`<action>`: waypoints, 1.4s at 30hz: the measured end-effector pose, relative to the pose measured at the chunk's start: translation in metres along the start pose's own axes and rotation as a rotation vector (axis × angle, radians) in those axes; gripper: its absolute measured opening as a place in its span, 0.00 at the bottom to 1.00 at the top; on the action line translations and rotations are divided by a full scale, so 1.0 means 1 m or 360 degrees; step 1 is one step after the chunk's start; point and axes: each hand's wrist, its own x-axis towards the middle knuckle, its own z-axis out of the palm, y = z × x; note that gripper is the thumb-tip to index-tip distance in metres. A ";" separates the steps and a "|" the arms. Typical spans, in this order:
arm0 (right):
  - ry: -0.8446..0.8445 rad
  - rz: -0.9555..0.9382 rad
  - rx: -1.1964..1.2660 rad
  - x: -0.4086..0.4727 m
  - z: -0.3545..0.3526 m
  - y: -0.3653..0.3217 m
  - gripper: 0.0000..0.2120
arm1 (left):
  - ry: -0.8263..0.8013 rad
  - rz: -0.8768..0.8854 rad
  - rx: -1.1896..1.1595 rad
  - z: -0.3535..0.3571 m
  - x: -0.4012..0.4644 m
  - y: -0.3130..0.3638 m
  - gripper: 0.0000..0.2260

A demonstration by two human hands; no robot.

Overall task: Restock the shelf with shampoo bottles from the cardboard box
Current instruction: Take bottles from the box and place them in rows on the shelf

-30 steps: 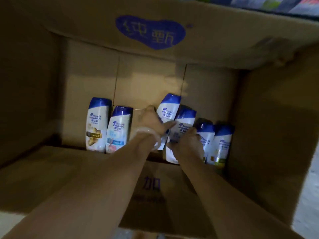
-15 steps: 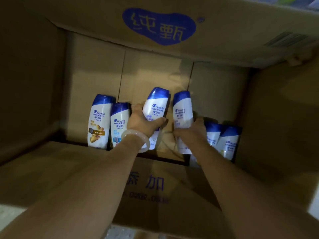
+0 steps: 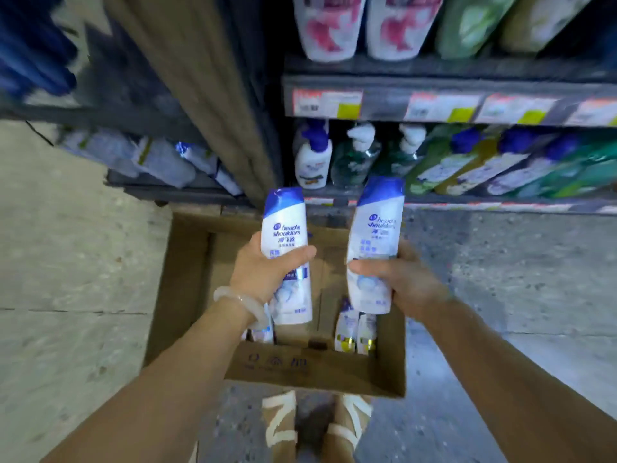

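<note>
- Gripping one shampoo bottle apiece, both hands were raised over the open cardboard box (image 3: 187, 295), which sat on the floor just in front of the shelf (image 3: 434, 83).
- The left hand (image 3: 263, 272) was curled round the lower half of the left bottle (image 3: 287, 248), thumb across the label; a pale bracelet (image 3: 240, 304) sat on that wrist.
- The right hand (image 3: 404, 279) was wrapped round the right bottle (image 3: 374, 242) from its outer side, thumb across the front.
- Both bottles were held upright with blue caps up and labels facing the person, probably so they could go onto the shelf front-out without being turned.
- Taking one in each hand likely halved the trips between box and shelf.
- More bottles (image 3: 355, 332) stood at the near end of the box, so by my judgement the restocking was only partly done.
- The box's spot under the shelving seemed chosen to keep each lift short.
- Pump bottles (image 3: 314, 162) crowded the lower shelf, and large bottles (image 3: 362, 25) stood above; where the open slot lay I could not tell through the blur.
- Sandalled feet (image 3: 317, 426) stood close behind the box.
</note>
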 end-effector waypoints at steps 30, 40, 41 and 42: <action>0.0501 -0.1210 0.0043 -0.482 -0.127 -0.372 0.30 | -0.0588 0.1398 0.0309 0.222 -0.410 0.429 0.12; 0.0429 -0.1240 -0.0052 -0.518 -0.291 -0.389 0.32 | -0.0543 0.1371 0.0337 0.378 -0.452 0.417 0.17; 0.0420 -0.1241 -0.0044 -0.517 -0.303 -0.390 0.32 | -0.0542 0.1372 0.0334 0.388 -0.453 0.417 0.17; 0.0409 -0.1234 -0.0035 -0.514 -0.312 -0.391 0.32 | -0.0532 0.1373 0.0339 0.398 -0.453 0.417 0.17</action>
